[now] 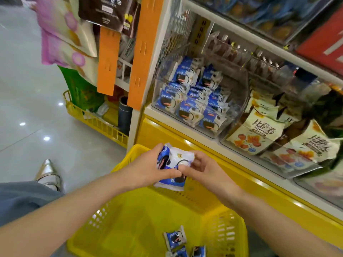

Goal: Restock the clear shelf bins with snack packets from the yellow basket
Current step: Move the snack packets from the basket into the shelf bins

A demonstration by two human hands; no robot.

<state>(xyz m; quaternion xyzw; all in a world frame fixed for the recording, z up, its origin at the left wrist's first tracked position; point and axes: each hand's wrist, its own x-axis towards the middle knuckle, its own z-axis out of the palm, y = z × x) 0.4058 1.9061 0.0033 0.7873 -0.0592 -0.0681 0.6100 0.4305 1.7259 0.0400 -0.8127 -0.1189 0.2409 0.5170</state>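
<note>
- The white shelf (pixel 167 118) carries a clear bin (pixel 243 89) at its left end, filled with blue-and-white packets (pixel 193 101).
- Just beside it on the right stands a second clear bin (pixel 259 160) of cream packets (pixel 258 130).
- The glossy grey floor (pixel 27 99) carries a far yellow basket (pixel 96 125) by the shelf end.
- The near yellow basket (pixel 148 219) has loose packets (pixel 175 238) on its bottom.

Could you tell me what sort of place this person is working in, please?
Most likely a shop's snack aisle: clear shelf bins hold blue-and-white snack packets, bagged snacks hang beside orange strips, and a yellow basket of stock sits below.
</note>
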